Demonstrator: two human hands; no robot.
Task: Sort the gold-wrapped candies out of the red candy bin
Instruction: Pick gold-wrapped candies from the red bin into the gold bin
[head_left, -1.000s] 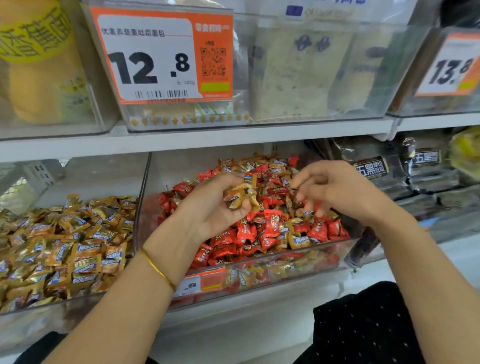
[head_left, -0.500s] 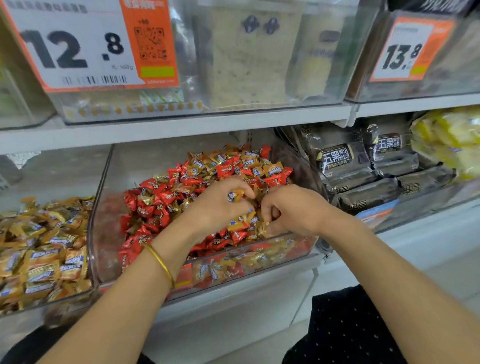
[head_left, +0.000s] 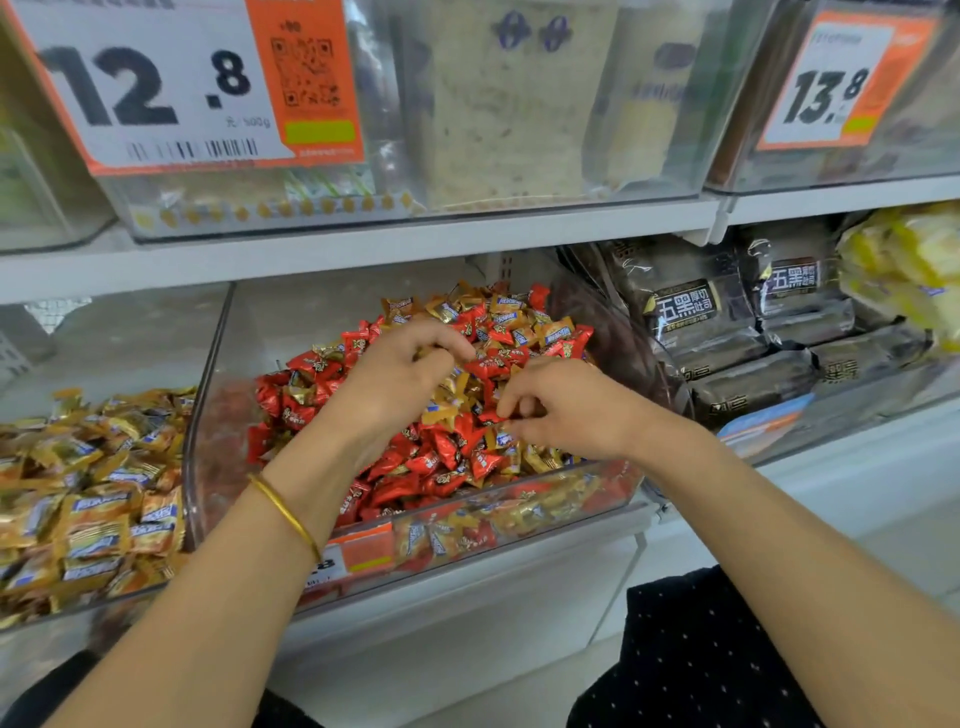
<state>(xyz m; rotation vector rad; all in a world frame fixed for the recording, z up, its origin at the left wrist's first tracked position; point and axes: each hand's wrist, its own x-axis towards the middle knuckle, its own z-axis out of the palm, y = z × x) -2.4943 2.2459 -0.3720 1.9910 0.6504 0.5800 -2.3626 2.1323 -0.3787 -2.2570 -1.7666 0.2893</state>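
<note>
Orange price tag (head_left: 156, 88) reading 12.8 (元/500g beneath), second tag (head_left: 831, 88) reading 13.8, dark packets (head_left: 685, 306) marked 五黑

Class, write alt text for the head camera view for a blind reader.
The person's left hand grips gold-wrapped candies over a clear bin of red and gold candies while the right hand picks at the pile. A gold-candy bin sits to its left.

Both bare forearms reach forward, close together. The left hand (head_left: 400, 384) curls round gold-wrapped candies (head_left: 451, 397); the right hand (head_left: 566, 410), palm down, pinches a candy (head_left: 491, 417).
</note>
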